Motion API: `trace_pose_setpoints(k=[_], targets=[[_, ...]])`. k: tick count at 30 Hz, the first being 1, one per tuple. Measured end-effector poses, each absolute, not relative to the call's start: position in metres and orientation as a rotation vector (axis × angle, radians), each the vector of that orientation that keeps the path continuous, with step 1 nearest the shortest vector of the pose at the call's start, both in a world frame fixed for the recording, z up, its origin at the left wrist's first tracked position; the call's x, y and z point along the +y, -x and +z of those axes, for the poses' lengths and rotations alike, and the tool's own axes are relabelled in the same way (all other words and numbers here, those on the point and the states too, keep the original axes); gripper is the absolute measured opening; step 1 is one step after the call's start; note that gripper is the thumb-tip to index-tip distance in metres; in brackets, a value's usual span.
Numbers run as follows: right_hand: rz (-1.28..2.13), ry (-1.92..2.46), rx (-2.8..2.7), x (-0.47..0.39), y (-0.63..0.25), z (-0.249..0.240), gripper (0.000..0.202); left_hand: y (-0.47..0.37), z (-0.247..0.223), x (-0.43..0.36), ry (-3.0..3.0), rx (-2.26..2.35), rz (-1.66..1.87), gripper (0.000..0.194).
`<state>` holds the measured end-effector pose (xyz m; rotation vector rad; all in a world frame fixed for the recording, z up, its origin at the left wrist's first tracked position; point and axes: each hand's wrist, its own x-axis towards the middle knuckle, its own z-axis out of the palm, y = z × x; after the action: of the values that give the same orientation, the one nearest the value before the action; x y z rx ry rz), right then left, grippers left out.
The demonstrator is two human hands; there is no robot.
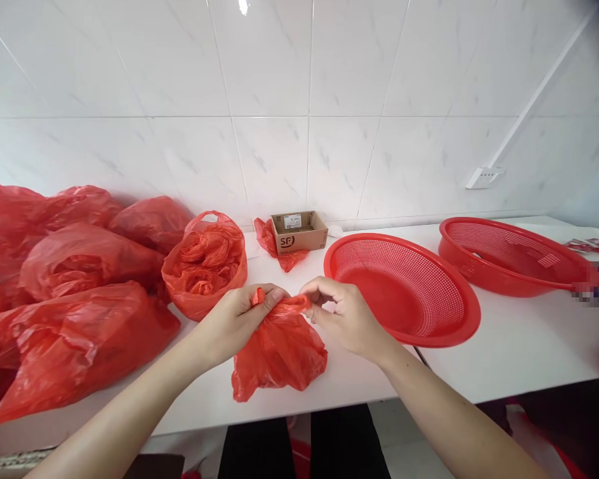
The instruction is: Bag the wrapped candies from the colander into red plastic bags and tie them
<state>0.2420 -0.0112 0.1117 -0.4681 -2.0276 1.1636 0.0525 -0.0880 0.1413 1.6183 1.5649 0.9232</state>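
Over the front of the bench [519,339], between your two hands, is the red plastic bag [280,352], its body hanging below a gathered top. Your left hand [232,322] pinches that bunched neck between thumb and fingers, and your right hand [352,319] has its fingers drawn in narrow at the neck's other end. So the top is gathered, but you cannot tell from here whether a knot is made or closed; what the bag holds is hidden too.

To your left, filled red bags [87,339] lie heaped together, too overlapped to count. Beside them, a round red bag [180,296] stands open with crumpled red plastic inside. Near the wall, a small cardboard box [303,241] sits against some loose red plastic [265,236]. On your right are the nearer red basket [429,286] and, just beyond it, the farther red basket [504,283]
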Motion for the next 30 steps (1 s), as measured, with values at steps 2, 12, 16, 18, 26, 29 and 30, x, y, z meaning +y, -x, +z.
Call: trace_pose_setpoints(k=[2, 12, 16, 18, 26, 29, 30], targets=[[1.231, 0.492, -1.922, -0.013, -0.243, 0.116, 0.014, -0.052, 0.140, -0.087, -1.582, 1.579, 0.899, 0.045], [1.122, 0.463, -1.896, -0.028, -0.233, 0.105, 0.009, -0.043, 0.140, -0.087, -1.457, 1.379, 0.911, 0.041], [0.980, 0.343, -1.872, -0.028, -0.234, 0.112, 0.006, -0.037, 0.147, -0.090, -1.505, 1.373, 0.908, 0.036], [1.001, 0.377, -1.804, -0.023, -0.232, 0.111, 0.013, -0.037, 0.149, -0.091, -1.565, 1.370, 0.855, 0.030], [1.357, 0.480, -1.908, -0.007, -0.217, 0.084, 0.040, -0.048, 0.127, -0.091, -2.092, 1.723, 0.921, 0.023], [1.568, 0.445, -1.900, -0.008, -0.215, 0.078, 0.043, -0.044, 0.116, -0.090, -2.415, 1.845, 1.021, 0.033], [1.641, 0.420, -1.892, -0.008, -0.214, 0.077, 0.045, -0.043, 0.114, -0.090, -2.510, 1.828, 1.060, 0.035]])
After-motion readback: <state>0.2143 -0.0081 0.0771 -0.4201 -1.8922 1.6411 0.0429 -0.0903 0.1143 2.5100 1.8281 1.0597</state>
